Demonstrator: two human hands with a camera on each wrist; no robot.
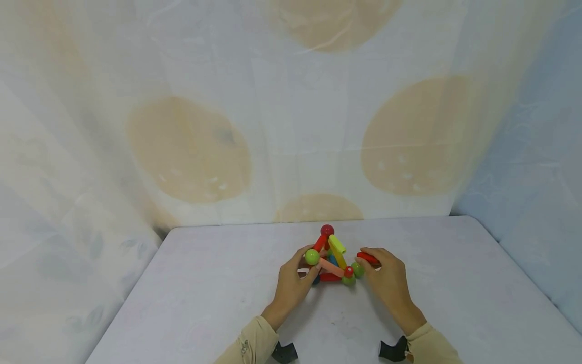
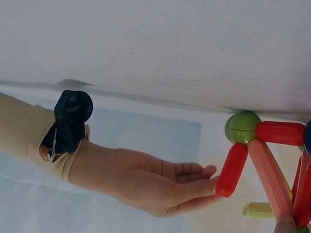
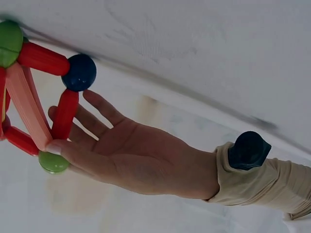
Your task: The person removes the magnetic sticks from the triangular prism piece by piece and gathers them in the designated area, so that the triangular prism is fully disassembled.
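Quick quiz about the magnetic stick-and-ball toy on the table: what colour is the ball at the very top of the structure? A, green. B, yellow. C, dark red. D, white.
C: in the head view the ball at the top of the stick-and-ball structure is dark red, while the green balls sit lower down, near the left hand and right hand.

Soft, even, bright light from above; faint shadows under both hands on the worktop. No glare. Pale, washed-out colours. Slight softness and stretch toward 3 and 9 o'clock in head view. Wrist views dimmer, hazy, backdrop unfocused.
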